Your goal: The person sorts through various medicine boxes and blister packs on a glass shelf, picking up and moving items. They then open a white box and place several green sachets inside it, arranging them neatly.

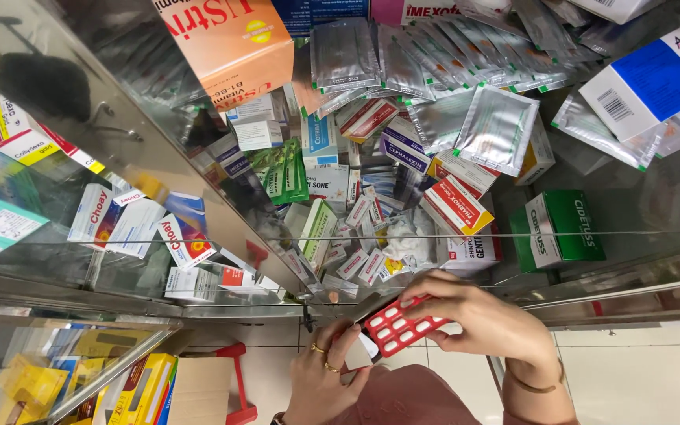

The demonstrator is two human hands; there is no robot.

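Blister (397, 327) pinched at upper edge by right hand (478, 319); left hand (326, 374) grips box (358, 352) below; shelf edge (513, 236) just above, open floor (631, 370) beneath.

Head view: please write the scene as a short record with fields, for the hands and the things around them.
place: glass cabinet shelf holding many medicine boxes
right hand: grips one end of a red blister pack of pale tablets
left hand: two gold rings, holds a small white box at the pack's other end
above hands: green carton; silver foil sachets; orange box
floor: pale tiles; red stool
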